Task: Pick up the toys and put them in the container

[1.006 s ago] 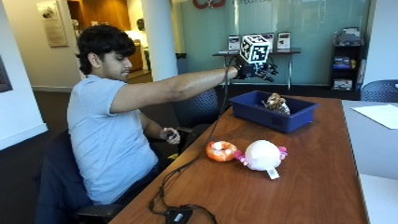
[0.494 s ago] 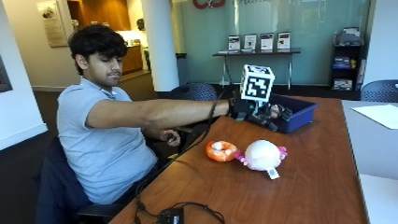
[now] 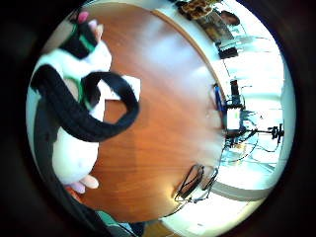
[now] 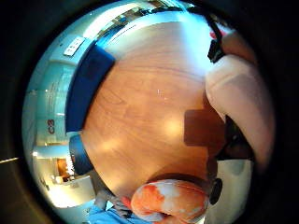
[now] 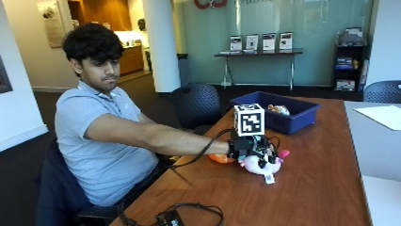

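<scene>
On the table (image 5: 325,179), right hand (image 5: 251,147) covers white plush (image 5: 258,165).

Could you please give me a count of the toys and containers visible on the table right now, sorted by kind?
Soft toys on the table: 2, a white plush toy under the gloved right hand and an orange plush toy beside it.
Soft toys in the container: 1, a brown toy.
Containers: 1, the blue bin.
Total: 4.

The person wears a light blue short-sleeved shirt with a collar, and a black glove on the right hand (image 5: 249,145).
</scene>
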A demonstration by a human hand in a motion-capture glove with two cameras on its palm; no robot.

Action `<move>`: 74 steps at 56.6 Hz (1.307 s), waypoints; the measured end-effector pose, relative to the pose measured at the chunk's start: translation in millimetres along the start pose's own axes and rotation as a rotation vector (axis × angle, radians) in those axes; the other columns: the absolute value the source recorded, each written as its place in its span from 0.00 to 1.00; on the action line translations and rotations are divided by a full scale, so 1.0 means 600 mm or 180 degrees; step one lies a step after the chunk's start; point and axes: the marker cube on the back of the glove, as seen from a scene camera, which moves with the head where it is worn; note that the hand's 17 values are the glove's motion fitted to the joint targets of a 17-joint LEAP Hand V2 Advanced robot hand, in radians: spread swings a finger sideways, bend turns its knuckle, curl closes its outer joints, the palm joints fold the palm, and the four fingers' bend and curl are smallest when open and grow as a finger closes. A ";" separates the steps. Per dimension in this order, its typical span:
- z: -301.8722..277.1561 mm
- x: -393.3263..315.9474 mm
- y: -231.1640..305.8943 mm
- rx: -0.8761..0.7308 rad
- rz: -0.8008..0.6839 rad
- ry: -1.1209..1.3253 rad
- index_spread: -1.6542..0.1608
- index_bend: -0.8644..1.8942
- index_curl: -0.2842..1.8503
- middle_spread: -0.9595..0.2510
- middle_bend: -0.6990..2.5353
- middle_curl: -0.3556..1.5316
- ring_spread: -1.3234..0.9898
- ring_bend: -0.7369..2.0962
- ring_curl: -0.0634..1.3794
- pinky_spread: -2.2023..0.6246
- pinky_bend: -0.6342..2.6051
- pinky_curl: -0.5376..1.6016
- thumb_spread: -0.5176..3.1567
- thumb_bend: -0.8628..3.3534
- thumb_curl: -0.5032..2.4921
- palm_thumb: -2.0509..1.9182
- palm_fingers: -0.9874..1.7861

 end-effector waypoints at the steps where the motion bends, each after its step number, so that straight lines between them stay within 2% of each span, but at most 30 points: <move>1: -0.001 0.000 -0.001 0.0030 -0.0015 0.0045 0.73 0.39 0.31 0.81 0.28 0.29 0.55 0.47 0.24 0.72 0.51 0.40 0.59 0.29 0.30 0.65 0.58; 13: -0.033 0.003 -0.014 0.0135 -0.0047 -0.0057 0.76 0.37 0.30 0.80 0.29 0.32 0.52 0.55 0.32 0.68 0.53 0.43 0.58 0.34 0.33 0.70 0.64; 26: -0.185 -0.042 -0.042 0.0495 0.0015 -0.0459 0.78 0.37 0.30 0.80 0.30 0.34 0.50 0.57 0.35 0.66 0.53 0.44 0.58 0.36 0.34 0.72 0.64; 40: -0.364 -0.189 -0.069 0.0974 -0.0413 -0.0572 0.78 0.38 0.31 0.80 0.29 0.36 0.50 0.56 0.35 0.66 0.53 0.44 0.58 0.38 0.34 0.71 0.64; 50: -0.452 -0.309 -0.086 0.1159 -0.0803 -0.0404 0.78 0.38 0.31 0.79 0.30 0.38 0.50 0.56 0.36 0.66 0.53 0.44 0.58 0.39 0.34 0.71 0.64; 60: -0.496 -0.420 -0.096 0.1171 -0.1127 -0.0500 0.78 0.38 0.31 0.79 0.29 0.39 0.50 0.56 0.36 0.66 0.53 0.45 0.58 0.40 0.33 0.70 0.65; 74: -0.499 -0.599 -0.094 0.1098 -0.1620 -0.0768 0.78 0.38 0.31 0.79 0.29 0.41 0.50 0.56 0.37 0.66 0.53 0.45 0.58 0.42 0.33 0.69 0.65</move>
